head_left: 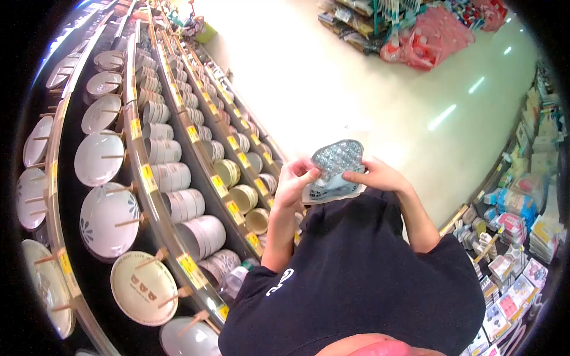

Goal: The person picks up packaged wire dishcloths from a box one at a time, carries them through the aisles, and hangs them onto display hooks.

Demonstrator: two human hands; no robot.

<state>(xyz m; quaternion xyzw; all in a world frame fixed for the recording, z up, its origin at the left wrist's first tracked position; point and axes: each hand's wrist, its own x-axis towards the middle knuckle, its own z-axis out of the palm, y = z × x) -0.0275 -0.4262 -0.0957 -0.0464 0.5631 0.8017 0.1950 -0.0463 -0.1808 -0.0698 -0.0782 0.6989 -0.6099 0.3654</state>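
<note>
A flat clear package [333, 191] with a grey, quilted-looking item [339, 159] inside is held up in front of the dark shirt. My left hand [297, 180] pinches its left edge, thumb on the front. On the right side, my right hand [375, 175] grips the package with the thumb across its face; the other fingers are mostly behind it. Small dark print shows at the package's lower left.
Shelves on the left hold upright plates [100, 159] on wooden pegs and rows of stacked bowls [202, 234], with yellow price tags. Pale floor [297, 71] lies ahead. Pink goods [430, 38] hang at the back. Boxed goods [513, 296] fill a right-hand shelf.
</note>
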